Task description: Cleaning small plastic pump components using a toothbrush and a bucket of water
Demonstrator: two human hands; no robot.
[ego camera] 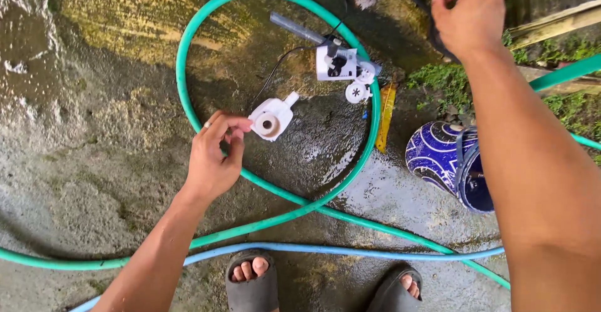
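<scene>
Near the centre of the frame, the left hand (213, 161) pinches a small white plastic pump housing (270, 117) between thumb and fingers (226, 122), just above the wet concrete floor (94, 161). At upper right, the right hand (469, 12) curls its fingers closed around a dark object (433, 36). A green hose (183, 74) loops around a white pump assembly (341, 67); a blue patterned pot (441, 161) stands right of it.

Left hand (213, 161): bare, with a thin pale ring on one finger.
Right hand (469, 14): bare, no ring or watch seen.
Arms: both bare to the frame edge, no sleeves in view.
Feet: toes showing just below the blue hose (350, 250).
Footwear: dark grey slide sandals (251, 290) with one broad strap each, open at the toes.
</scene>
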